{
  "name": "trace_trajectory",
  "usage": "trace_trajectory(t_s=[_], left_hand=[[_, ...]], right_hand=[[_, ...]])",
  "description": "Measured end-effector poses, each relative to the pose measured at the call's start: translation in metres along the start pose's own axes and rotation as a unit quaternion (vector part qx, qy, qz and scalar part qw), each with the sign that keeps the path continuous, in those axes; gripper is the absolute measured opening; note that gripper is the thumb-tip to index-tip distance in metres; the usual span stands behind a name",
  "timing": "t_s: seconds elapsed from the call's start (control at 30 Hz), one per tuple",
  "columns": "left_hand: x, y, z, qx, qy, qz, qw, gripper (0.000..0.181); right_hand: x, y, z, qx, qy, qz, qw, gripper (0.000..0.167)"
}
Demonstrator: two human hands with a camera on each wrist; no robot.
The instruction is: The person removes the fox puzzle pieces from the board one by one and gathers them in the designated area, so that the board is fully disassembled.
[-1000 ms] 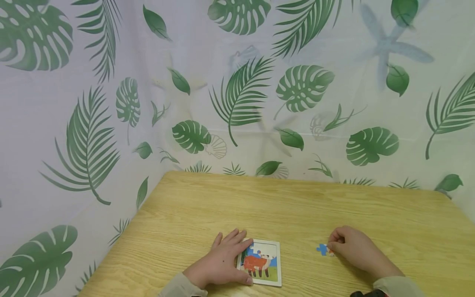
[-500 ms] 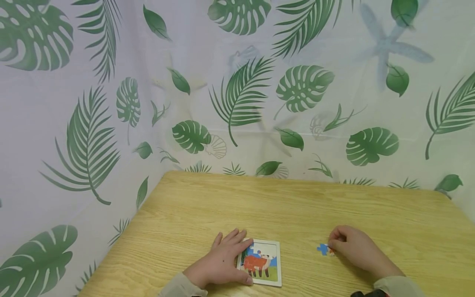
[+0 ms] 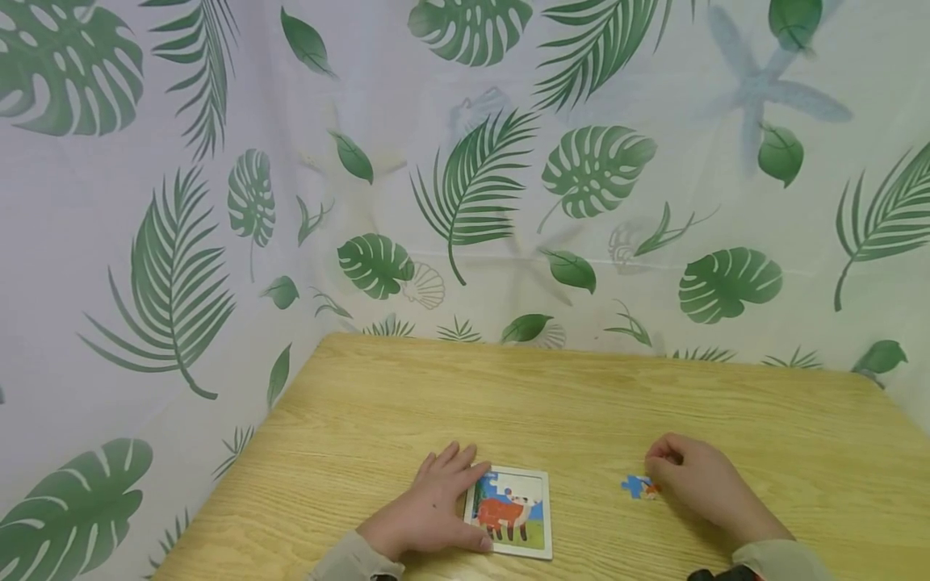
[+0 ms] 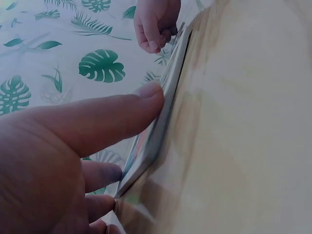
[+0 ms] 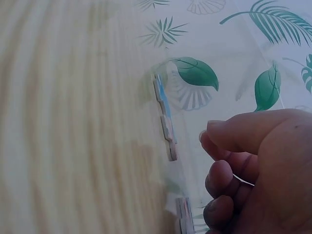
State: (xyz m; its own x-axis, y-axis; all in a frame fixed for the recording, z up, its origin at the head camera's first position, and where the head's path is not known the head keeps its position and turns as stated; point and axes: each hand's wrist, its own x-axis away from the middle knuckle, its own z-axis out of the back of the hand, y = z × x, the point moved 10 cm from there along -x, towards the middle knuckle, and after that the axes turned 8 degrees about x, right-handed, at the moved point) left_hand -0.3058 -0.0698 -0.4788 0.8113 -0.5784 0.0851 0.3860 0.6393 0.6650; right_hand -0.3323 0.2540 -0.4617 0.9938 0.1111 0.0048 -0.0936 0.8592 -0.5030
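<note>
puzzle (image 3: pixel 511 524): white rim (image 3: pixel 546 516), red-white animal (image 3: pixel 499 514) | loose piece (image 3: pixel 632 486): blue | table (image 3: pixel 545 411): yellow woodgrain | wall (image 3: pixel 407 105): white, green leaves (image 3: pixel 465 194)

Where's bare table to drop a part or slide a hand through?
Widest: yellow wooden table beyond left hand and right hand, up to the white leaf-print curtain. Narrower: between the white-framed animal puzzle and small, mostly blue jigsaw pieces. Crowded: the puzzle's left side, under the left hand; around the pieces, by the right hand.

**Shifts right hand (image 3: pixel 690 486) slightly off puzzle pieces (image 3: pixel 634 486)**

Bares more of their orange patch (image 3: pixel 651 490) than a second ago. Also slides left hand (image 3: pixel 433 506) a little forward and leftward, uncovering more of the puzzle frame's (image 3: pixel 548 516) upper-left corner.
</note>
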Motion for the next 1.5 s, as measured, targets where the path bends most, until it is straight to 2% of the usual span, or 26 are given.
trace_trajectory(t_s=[0.17,0.27,0.43,0.63,0.83,0.97,1.17,1.5], left_hand=[[-0.001,-0.004,0.002,-0.002,-0.013,-0.010,0.9999,0.106],[-0.001,-0.005,0.003,-0.013,-0.024,-0.017,0.9995,0.108],[0.001,-0.006,0.003,-0.028,-0.039,-0.025,0.9986,0.110],[0.002,-0.006,0.005,-0.012,-0.041,-0.023,0.9988,0.110],[0.002,-0.005,0.004,-0.009,-0.034,-0.024,0.9991,0.110],[0.002,-0.004,0.004,-0.012,-0.031,-0.025,0.9991,0.109],[0.001,-0.003,0.006,-0.013,-0.036,-0.023,0.9990,0.107],[0.000,-0.006,0.002,-0.002,-0.043,-0.018,0.9989,0.107]], right_hand=[[0.000,-0.008,-0.002,-0.015,-0.006,-0.001,0.9999,0.017],[0.002,-0.022,-0.007,-0.037,-0.012,0.007,0.9992,0.015],[0.003,-0.062,-0.025,-0.049,-0.030,0.052,0.9970,0.009],[-0.001,-0.120,-0.049,-0.039,-0.052,0.115,0.9913,0.007],[-0.009,-0.156,-0.076,-0.022,-0.082,0.141,0.9863,0.011],[-0.014,-0.166,-0.086,-0.017,-0.093,0.138,0.9858,0.018],[-0.016,-0.173,-0.091,-0.032,-0.097,0.139,0.9850,0.026],[-0.016,-0.163,-0.103,-0.061,-0.113,0.126,0.9836,0.036]])
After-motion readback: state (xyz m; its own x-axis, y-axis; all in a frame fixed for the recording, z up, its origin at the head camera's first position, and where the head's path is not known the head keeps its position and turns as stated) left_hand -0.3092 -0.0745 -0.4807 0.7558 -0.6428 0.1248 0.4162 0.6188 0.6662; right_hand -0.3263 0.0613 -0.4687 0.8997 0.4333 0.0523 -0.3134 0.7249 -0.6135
